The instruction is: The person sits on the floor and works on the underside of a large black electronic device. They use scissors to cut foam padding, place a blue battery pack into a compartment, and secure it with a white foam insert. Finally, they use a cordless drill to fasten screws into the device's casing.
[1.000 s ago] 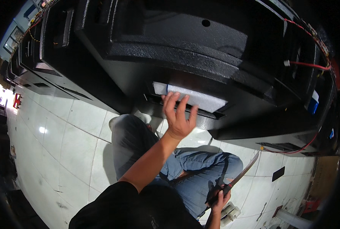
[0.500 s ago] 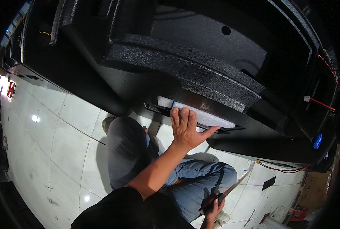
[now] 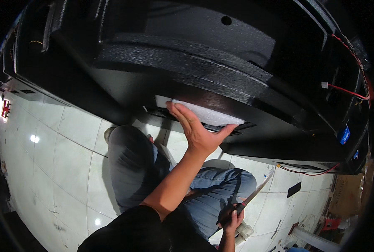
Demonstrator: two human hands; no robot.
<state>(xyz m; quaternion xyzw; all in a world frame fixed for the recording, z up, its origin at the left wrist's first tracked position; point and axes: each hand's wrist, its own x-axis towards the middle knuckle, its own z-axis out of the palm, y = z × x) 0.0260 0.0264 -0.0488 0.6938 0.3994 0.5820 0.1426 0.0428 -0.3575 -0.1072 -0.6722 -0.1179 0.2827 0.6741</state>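
Observation:
My left hand (image 3: 195, 128) reaches forward, its fingers stretched flat against a white foam-like strip (image 3: 210, 113) and its thumb spread toward the strip's right end. The strip lies along a dark slot in the lower face of a large black textured cabinet (image 3: 187, 63). Low on the right, my right hand (image 3: 234, 220) is closed round the black and red handle of a long-bladed knife (image 3: 256, 191). The blade points up and away to the right, apart from the cabinet. Part of the handle is hidden by the fingers.
My bent legs in jeans (image 3: 136, 168) are between the cabinet and my body. White floor tiles (image 3: 73, 143) spread left. Red wires (image 3: 348, 91) with a white connector hang at the right. A dark flat piece (image 3: 294, 190) lies on the floor near a cardboard box (image 3: 344, 195).
The view has shifted, so the cabinet appears farther left and higher. My left hand's fingers lean more to the left along the white strip. My right hand keeps the knife.

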